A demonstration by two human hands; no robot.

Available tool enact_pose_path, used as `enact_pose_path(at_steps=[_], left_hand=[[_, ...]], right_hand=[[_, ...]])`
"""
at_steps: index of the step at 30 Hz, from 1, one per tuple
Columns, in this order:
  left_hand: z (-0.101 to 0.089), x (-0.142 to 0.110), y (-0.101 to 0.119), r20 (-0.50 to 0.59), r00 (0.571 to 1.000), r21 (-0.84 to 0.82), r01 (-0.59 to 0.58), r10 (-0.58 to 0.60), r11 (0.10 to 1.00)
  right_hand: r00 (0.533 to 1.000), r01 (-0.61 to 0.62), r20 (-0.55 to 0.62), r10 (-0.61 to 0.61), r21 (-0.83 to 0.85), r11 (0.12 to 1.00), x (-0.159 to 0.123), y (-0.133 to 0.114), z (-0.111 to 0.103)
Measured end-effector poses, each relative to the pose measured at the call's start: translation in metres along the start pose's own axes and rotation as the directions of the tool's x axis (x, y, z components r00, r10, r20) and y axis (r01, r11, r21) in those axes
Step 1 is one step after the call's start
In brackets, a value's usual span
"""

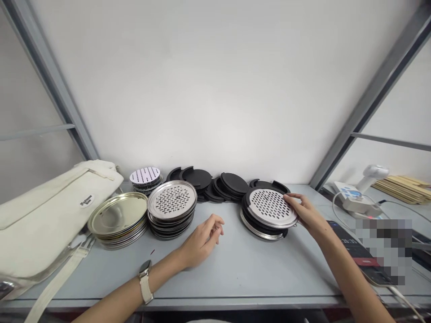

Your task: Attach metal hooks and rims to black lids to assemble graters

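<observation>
My right hand (301, 211) grips the right rim of a round perforated metal disc (271, 207), thumb on top. A black curved piece hugs the disc's left edge. Beneath lie black rings and another silver-rimmed disc (259, 234), mostly hidden. My left hand (204, 240), with a watch (145, 273) on its wrist, hovers or rests over the table, fingers loosely bent with nothing in them. To its left stands a stack of perforated metal discs (172, 200). Farther left is a stack of plain gold-toned metal lids (117, 214).
Black round holders (232, 183) line the wall, beside a stack topped by a white striped disc (144, 175). A cream bag (54, 211) with a strap lies left. On the right are a phone (353, 251), a white device (357, 202) with cables and thin wooden boards (404, 188). Grey metal posts flank the table.
</observation>
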State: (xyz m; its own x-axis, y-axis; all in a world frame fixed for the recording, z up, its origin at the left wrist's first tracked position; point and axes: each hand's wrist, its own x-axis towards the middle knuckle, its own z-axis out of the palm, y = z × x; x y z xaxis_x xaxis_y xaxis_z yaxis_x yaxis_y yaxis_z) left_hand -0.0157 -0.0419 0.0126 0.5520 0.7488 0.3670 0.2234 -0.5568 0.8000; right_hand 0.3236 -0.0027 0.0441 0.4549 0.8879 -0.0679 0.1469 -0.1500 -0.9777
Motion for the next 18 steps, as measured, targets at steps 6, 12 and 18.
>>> enact_pose_path(at_steps=[6,12,18], left_hand=[[-0.001,0.001,0.001,0.026,1.000,-0.022,0.007,-0.006,1.000],[-0.001,0.000,0.003,0.040,0.999,-0.050,0.035,-0.033,0.998],[-0.002,0.001,0.002,0.046,0.998,-0.052,0.055,-0.053,0.997]], right_hand=[[1.000,-0.015,-0.027,0.016,0.011,1.000,-0.003,-0.002,0.000],[0.998,-0.006,-0.066,0.007,0.021,1.000,-0.013,-0.013,0.008],[0.986,0.139,-0.097,-0.136,0.020,0.990,-0.001,0.006,0.013]])
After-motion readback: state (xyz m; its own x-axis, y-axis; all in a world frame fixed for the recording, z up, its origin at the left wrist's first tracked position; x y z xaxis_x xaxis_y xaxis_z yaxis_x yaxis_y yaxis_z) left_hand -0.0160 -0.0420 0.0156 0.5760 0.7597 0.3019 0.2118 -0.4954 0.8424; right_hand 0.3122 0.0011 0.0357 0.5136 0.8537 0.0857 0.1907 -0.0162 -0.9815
